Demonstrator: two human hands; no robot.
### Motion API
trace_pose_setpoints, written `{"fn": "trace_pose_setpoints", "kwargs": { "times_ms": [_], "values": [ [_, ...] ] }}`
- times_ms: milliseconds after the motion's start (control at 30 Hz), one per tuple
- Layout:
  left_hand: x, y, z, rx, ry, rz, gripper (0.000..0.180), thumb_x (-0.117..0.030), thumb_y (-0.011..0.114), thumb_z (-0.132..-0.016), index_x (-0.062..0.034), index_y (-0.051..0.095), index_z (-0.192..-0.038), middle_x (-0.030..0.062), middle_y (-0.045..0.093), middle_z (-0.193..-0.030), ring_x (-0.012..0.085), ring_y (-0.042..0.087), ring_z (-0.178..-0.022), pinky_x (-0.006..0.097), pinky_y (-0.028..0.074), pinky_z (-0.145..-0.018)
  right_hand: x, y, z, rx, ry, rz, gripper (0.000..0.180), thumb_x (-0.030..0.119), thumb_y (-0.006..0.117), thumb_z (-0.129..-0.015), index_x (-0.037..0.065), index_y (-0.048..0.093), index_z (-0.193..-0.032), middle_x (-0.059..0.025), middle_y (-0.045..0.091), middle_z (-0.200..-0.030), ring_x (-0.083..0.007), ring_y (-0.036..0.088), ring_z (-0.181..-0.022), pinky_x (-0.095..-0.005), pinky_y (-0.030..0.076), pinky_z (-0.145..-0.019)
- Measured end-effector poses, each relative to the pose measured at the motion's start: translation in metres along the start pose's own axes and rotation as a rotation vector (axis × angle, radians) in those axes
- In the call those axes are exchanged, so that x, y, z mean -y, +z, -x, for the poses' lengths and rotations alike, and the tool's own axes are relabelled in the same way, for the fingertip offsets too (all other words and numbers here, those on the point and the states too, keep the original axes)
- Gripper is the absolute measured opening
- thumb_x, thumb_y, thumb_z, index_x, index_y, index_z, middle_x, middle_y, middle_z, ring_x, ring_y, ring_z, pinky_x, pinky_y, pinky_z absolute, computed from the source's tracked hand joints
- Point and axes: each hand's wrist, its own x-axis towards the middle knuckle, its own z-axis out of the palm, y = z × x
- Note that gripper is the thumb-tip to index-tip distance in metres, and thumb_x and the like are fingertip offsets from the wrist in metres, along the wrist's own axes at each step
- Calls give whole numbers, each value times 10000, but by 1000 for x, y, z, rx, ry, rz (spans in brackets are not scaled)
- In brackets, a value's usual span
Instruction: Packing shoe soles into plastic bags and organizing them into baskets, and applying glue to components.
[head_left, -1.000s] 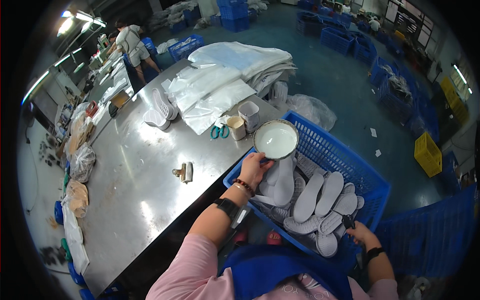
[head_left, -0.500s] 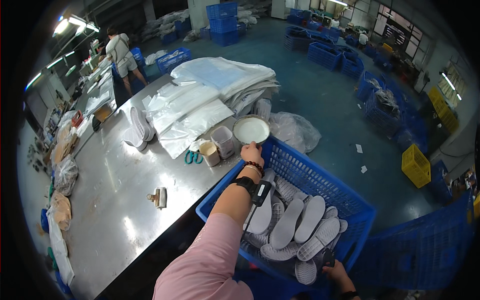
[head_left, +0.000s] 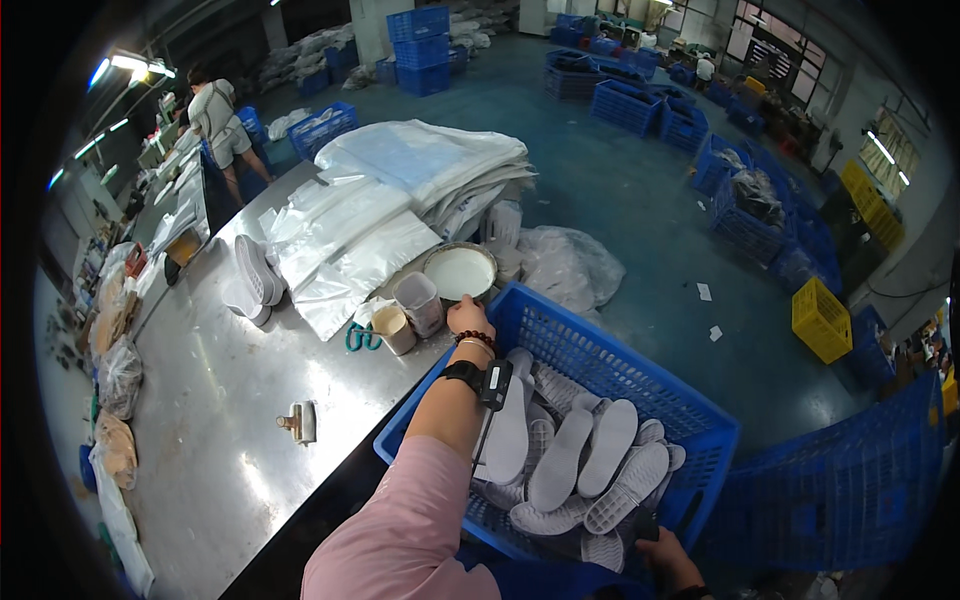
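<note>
My left hand (head_left: 470, 318) reaches to the far corner of a blue plastic basket (head_left: 610, 347), its fingers curled at the near rim of a round bowl (head_left: 460, 271) of white liquid. The bowl sits at the table's edge; its grip is partly hidden behind the hand. My right hand (head_left: 672, 558) is closed at the basket's near right side, with a small black object (head_left: 645, 522) sticking up from it; its kind is unclear. Inside the basket lie several pale grey shoe soles (head_left: 608, 447), some with the tread up.
Beside the bowl stand a clear plastic container (head_left: 418, 305) and a cream cup (head_left: 393, 330), with green-handled scissors (head_left: 362, 338). The metal table (head_left: 220, 390) holds stacked plastic bags (head_left: 400, 180), two soles (head_left: 252, 280) and a metal clip (head_left: 299, 423). A person (head_left: 220, 120) stands farther back.
The view has shifted, so most things appear farther left. Along with my left hand, the bowl has moved slightly left relative to the container. My right hand stays by the basket's near side.
</note>
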Motion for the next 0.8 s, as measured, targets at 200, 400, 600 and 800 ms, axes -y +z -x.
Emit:
{"fn": "trace_pose_setpoints", "kwargs": {
  "times_ms": [200, 400, 600, 800],
  "values": [
    [-15, -20, 20, 110, -206, 54, 238, -211, 569, -881, 22, 531, -915, 124, 550, -866, 206, 574, -721, 279, 502, -628, 4, -2, -3, 106, 14, -49, 149, 130, 642, -781, 62, 577, -897, -25, 545, -616, -136, 492, -443, -290, 384, -404],
    [-58, -108, 91, 404, -333, -61, 160, -168, 567, -885, -48, 526, -982, 103, 569, -962, 197, 591, -775, 286, 498, -661, 12, -10, -35, 306, 83, -25, 155, 141, 669, -777, 66, 577, -876, -50, 609, -680, -130, 489, -442, -273, 373, -397],
    [-129, -268, 166, 496, -373, -267, 132, -162, 543, -914, -72, 556, -1009, 81, 620, -988, 154, 604, -788, 268, 487, -715, 10, -7, -77, 216, -51, 433, 288, 243, 670, -804, 27, 532, -936, -61, 586, -706, -130, 512, -503, -287, 422, -448],
    [-189, -456, 231, -54, -207, -221, 93, -140, 559, -903, -56, 568, -941, 75, 638, -921, 140, 607, -754, 249, 498, -684, 12, -12, -84, 19, -351, 733, 488, 276, 701, -767, -32, 524, -1102, -148, 616, -816, -263, 603, -716, -361, 488, -646]
  ]
}}
